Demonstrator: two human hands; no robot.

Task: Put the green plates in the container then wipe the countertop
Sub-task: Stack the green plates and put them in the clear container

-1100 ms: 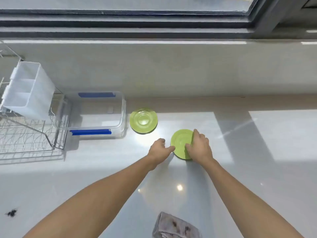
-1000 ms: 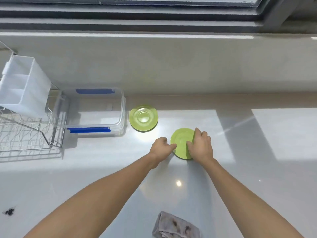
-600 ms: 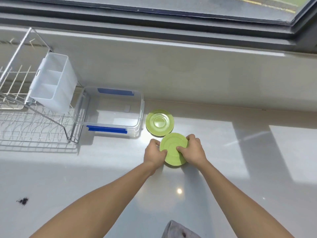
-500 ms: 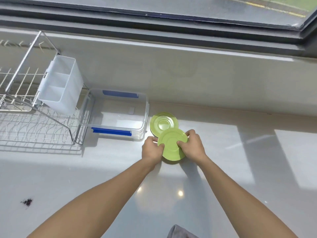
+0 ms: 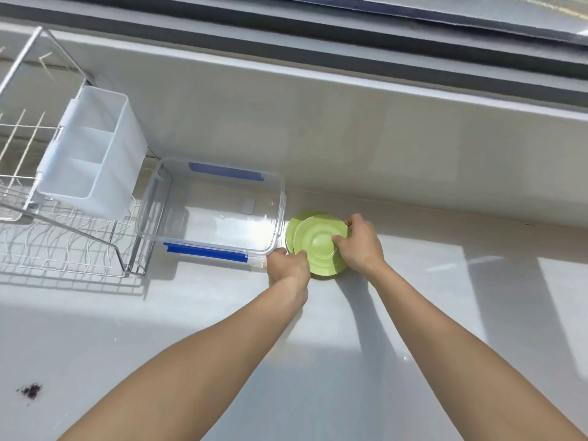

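A green plate [image 5: 318,246] is held between both hands, over a second green plate [image 5: 292,227] whose left rim peeks out behind it. My left hand [image 5: 288,264] grips the top plate's near-left rim. My right hand [image 5: 361,245] grips its right side, thumb on top. Whether the top plate rests on the lower one I cannot tell. The clear plastic container [image 5: 152,205] with blue clips stands empty just left of the plates.
A wire dish rack [image 5: 63,246] with a white cutlery holder [image 5: 89,157] stands left of the container. A dark stain [image 5: 30,390] marks the white countertop [image 5: 318,361] at the near left. A wall and window sill run along the back.
Both hands closed on the near plate and carried it left and back, over the second plate beside the container. The cloth at the near edge has dropped out of view.
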